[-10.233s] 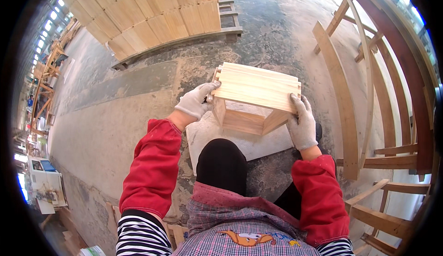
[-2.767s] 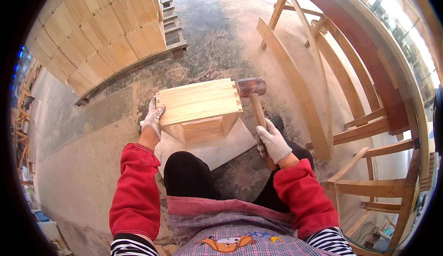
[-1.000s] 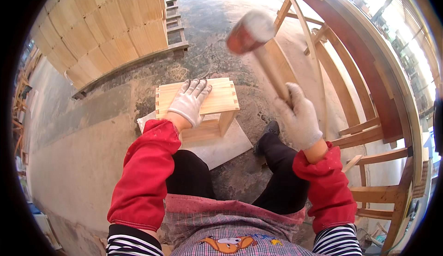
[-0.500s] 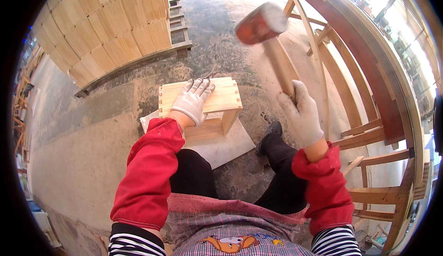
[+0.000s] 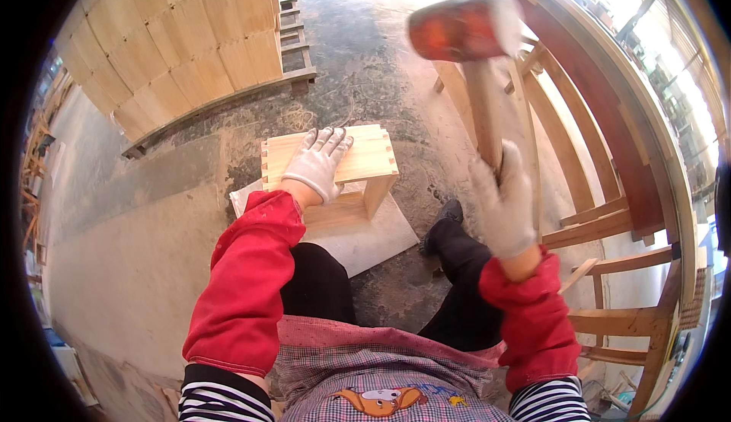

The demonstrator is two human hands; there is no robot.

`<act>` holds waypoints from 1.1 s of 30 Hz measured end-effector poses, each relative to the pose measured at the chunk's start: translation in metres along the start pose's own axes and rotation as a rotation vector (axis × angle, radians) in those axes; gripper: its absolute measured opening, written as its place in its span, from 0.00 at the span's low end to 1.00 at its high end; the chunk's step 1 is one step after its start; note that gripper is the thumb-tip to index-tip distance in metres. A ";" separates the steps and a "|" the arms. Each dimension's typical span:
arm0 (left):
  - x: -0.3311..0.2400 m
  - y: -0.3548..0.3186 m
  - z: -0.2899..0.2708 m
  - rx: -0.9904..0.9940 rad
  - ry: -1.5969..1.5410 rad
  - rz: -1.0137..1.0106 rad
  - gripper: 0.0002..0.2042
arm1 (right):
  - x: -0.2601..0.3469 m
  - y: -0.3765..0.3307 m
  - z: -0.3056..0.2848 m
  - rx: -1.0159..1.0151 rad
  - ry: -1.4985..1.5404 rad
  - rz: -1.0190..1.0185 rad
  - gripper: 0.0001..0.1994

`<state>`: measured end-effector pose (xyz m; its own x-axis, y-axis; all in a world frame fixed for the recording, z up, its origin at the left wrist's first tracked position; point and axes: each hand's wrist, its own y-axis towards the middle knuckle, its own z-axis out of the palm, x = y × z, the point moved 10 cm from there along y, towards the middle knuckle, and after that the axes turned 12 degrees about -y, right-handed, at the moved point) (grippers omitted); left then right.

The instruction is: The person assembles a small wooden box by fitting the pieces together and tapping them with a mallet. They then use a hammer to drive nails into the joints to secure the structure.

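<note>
A pale wooden box (image 5: pixel 365 157) with finger-jointed corners stands in front of me, its open side toward me. It sits on a white board (image 5: pixel 381 232) on the floor. My left hand (image 5: pixel 314 165), in a white glove, lies flat on the box's top panel with fingers stretched out. In my gloved right hand (image 5: pixel 502 201) is a mallet (image 5: pixel 466 32) with a wooden handle and an orange-red head that has a whitish face. The mallet is raised to the right of the box, clear of it, and both it and the hand are blurred by motion.
A tall stack of similar wooden boxes (image 5: pixel 175 34) rests on a pallet (image 5: pixel 301 76) at the far left. Along the right side runs a wooden bench frame (image 5: pixel 609 140) with curved-looking slats. My right foot (image 5: pixel 451 213) is on the floor between box and bench.
The mallet and my right hand have swung right and tipped more upright. My left hand and the box have hardly moved.
</note>
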<state>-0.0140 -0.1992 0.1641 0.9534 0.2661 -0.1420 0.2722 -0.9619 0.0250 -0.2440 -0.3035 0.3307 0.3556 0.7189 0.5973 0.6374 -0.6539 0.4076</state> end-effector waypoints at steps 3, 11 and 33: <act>-0.006 0.005 0.003 -0.001 -0.004 0.021 0.45 | -0.056 -0.045 0.052 0.110 -0.105 0.095 0.12; -0.001 -0.006 -0.001 0.000 0.032 0.014 0.46 | -0.029 -0.019 0.004 0.194 -0.093 0.150 0.12; -0.008 0.015 -0.001 -0.009 0.034 0.030 0.44 | -0.104 -0.053 0.077 0.398 -0.522 0.074 0.15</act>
<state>-0.0172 -0.2159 0.1668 0.9649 0.2396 -0.1078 0.2449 -0.9688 0.0380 -0.2621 -0.3257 0.1937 0.6288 0.7610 0.1599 0.7672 -0.6406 0.0319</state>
